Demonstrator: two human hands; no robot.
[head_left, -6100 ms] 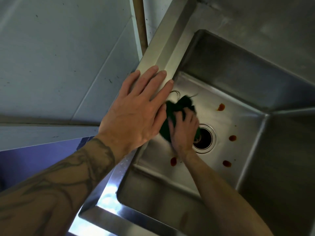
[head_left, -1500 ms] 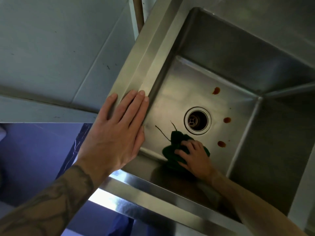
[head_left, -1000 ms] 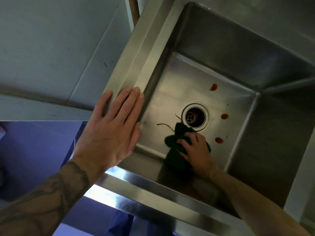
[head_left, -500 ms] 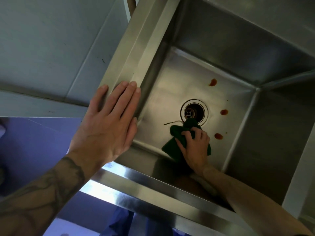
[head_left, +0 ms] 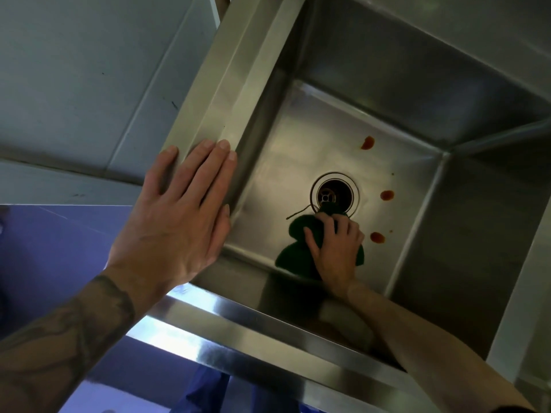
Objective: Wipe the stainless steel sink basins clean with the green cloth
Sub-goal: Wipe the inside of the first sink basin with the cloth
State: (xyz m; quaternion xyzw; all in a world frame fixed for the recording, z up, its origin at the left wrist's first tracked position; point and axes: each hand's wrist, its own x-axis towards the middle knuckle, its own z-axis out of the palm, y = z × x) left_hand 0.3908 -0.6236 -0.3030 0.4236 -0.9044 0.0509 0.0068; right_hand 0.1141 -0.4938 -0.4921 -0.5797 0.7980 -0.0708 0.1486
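Pale grey wall panels (head_left: 89,70) with thin seams fill the upper left of my view, and below them a flat violet-blue floor (head_left: 59,248) shows past the edge of the unit. The rest is brushed stainless steel: a deep square sink basin (head_left: 298,144) with sharp folded corners, matte walls and a broad stepped rim (head_left: 226,84) that catches a bright streak of light along its front lip. I can read no brand, label or writing anywhere.

In the middle of the basin floor sits a round drain (head_left: 334,195) with a polished ring and a cross-shaped strainer inside. Three small glossy red-brown spots (head_left: 387,195) lie on the floor to the right of the drain, well apart from each other; the nearest one is just beside my right hand.

My left hand (head_left: 176,222) lies flat and spread on the rim at the basin's left corner, fingers (head_left: 208,162) straight and close together, palm down on the metal. A dark tattoo marks that forearm.

My right hand (head_left: 335,248) is down inside the basin, curled over the green cloth (head_left: 293,251) and pressing it against the floor. The cloth is dark, soft and bunched into lumps, its upper edge touching the drain ring, with a loose thread (head_left: 298,212) trailing out to the left.
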